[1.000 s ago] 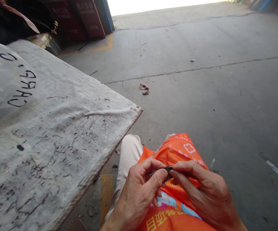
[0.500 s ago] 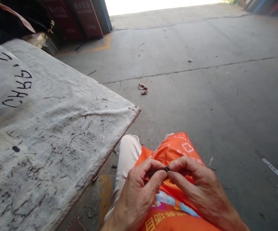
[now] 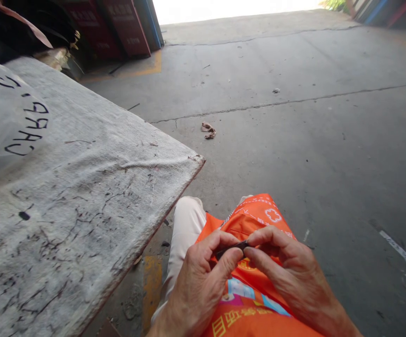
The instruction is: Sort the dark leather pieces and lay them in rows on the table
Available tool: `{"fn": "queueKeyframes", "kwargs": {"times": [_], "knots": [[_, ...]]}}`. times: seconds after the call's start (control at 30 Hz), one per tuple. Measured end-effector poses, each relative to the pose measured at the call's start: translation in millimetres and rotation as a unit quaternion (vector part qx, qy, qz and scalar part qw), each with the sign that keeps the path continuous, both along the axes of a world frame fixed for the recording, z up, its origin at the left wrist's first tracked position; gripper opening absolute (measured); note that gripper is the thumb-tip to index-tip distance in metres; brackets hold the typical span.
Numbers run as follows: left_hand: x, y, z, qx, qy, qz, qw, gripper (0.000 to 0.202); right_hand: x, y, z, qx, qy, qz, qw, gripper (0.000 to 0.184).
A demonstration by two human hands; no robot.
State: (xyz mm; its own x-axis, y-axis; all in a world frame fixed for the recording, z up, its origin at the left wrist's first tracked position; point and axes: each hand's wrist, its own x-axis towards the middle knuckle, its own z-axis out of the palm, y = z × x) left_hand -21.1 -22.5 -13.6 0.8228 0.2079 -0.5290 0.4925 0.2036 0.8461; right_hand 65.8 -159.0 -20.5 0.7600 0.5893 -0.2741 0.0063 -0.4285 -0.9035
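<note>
Both hands meet low in the middle of the view, above an orange printed apron [image 3: 255, 220] that covers my lap. My left hand [image 3: 199, 285] pinches one end of a small dark flat piece [image 3: 232, 248] between thumb and forefinger. My right hand [image 3: 290, 276] pinches its other end with curled fingers. What the dark piece is cannot be made out. A pale trouser knee [image 3: 187, 220] shows left of the apron.
A worn grey felt-covered table [image 3: 83, 187] fills the left, its corner close to my knee. A grey bag with black lettering [image 3: 2, 121] lies on it. Cracked concrete floor [image 3: 294, 131] stretches ahead with a scrap of debris [image 3: 208, 130]. Red crates [image 3: 121, 25] stand at the back left.
The hands have shifted very slightly upward and the dark piece has turned a little between the fingers. The view has drifted a touch.
</note>
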Motion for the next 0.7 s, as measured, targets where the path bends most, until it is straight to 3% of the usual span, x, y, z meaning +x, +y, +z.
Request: {"fn": "queueKeyframes", "kwargs": {"times": [0.2,0.33,0.47,0.7], "knots": [[-0.8,0.2,-1.2,0.062,-0.021,-0.022,0.998,0.020,-0.1,-2.0,1.8,-0.026,-0.017,0.019,0.999,0.011],[-0.5,-0.3,-2.8,0.073,-0.026,-0.032,0.996,0.021,-0.8,-3.4,2.3,-0.040,-0.077,0.026,0.996,0.010],[-0.7,-0.8,-3.3,0.089,-0.031,-0.023,0.995,0.018,-2.1,-1.8,3.4,-0.008,-0.156,0.035,0.987,0.013],[3.3,-0.3,-4.4,0.089,-0.041,0.000,0.995,0.014,-1.6,-5.7,-0.2,0.007,-0.392,0.094,0.915,0.016]]}}
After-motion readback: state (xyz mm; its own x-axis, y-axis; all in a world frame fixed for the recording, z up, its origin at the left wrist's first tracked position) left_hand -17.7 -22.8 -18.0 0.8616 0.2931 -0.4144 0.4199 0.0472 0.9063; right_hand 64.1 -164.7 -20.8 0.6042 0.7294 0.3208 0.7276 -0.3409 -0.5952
